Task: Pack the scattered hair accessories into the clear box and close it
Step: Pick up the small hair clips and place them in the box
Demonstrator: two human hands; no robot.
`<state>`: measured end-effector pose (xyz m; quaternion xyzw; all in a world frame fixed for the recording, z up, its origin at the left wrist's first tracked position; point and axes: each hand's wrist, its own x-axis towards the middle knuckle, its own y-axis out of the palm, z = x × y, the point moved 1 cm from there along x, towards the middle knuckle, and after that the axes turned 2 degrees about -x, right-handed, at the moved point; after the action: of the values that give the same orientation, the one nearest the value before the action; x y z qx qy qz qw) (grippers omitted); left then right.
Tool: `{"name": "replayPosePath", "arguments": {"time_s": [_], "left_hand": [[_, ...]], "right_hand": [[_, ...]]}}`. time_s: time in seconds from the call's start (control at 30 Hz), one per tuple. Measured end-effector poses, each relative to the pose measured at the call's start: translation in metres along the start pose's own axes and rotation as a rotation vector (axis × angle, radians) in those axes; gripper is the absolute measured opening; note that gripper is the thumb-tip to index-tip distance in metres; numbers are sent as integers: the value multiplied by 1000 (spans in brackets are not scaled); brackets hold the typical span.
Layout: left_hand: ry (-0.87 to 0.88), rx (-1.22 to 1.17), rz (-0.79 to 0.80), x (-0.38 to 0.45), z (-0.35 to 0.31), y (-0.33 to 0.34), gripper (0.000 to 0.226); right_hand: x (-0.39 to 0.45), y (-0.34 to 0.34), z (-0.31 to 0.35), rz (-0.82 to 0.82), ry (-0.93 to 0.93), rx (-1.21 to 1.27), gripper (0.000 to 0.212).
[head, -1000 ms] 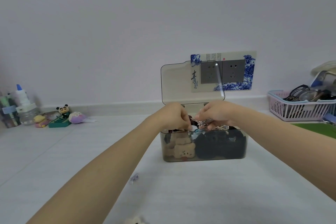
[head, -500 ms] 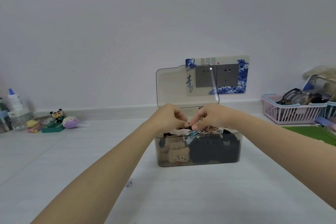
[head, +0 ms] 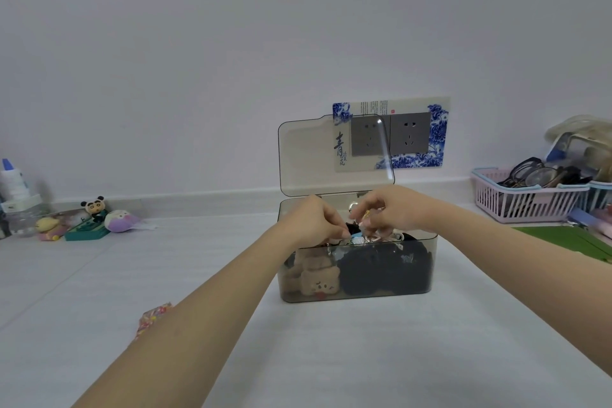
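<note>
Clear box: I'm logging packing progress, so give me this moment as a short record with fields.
box: clear box on the white table
lid: lid open, standing upright
contents: brown plush clips, black scrunchies
left hand: left hand over the opening, fingers curled on small accessories
right hand: right hand pinching a small metallic accessory
still outside: colourful item by the left forearm

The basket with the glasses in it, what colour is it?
The basket is pale pink with a light blue rim, seen in the head view.

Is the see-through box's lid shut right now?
No, the lid stands upright and open behind the clear box while both hands work over its open top.
</note>
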<state>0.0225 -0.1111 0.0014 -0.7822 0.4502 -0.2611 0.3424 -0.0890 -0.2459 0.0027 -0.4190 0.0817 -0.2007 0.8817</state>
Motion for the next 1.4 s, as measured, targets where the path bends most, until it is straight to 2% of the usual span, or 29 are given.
{"name": "replayPosePath", "arguments": {"time_s": [0.17,0.33,0.77,0.93,1.03,1.1,1.27,1.4], "left_hand": [[33,47,-20,3,-3,5,19],[45,58,-5,8,-1,7,20],[27,-18,-23,15,-1,13,14],[49,-62,-26,21,1,18,13],[64,-82,-20,21,2,18,13],[71,-80,-13,20,2,19,12],[90,-93,16,17,1,19,12],[90,-84,28,19,1,20,12]], "right_hand": [[3,-1,-5,-110,4,19,22],[0,0,-8,-61,-29,-26,15],[-9,-14,-3,-172,-57,-79,20],[-17,-18,-7,-101,-11,-221,24],[-19,-16,-12,-78,0,-145,15],[-21,-15,-14,-100,-10,-98,14],[-21,-9,-18,-189,-14,-200,18],[-19,-7,-17,-175,-33,-261,17]]}}
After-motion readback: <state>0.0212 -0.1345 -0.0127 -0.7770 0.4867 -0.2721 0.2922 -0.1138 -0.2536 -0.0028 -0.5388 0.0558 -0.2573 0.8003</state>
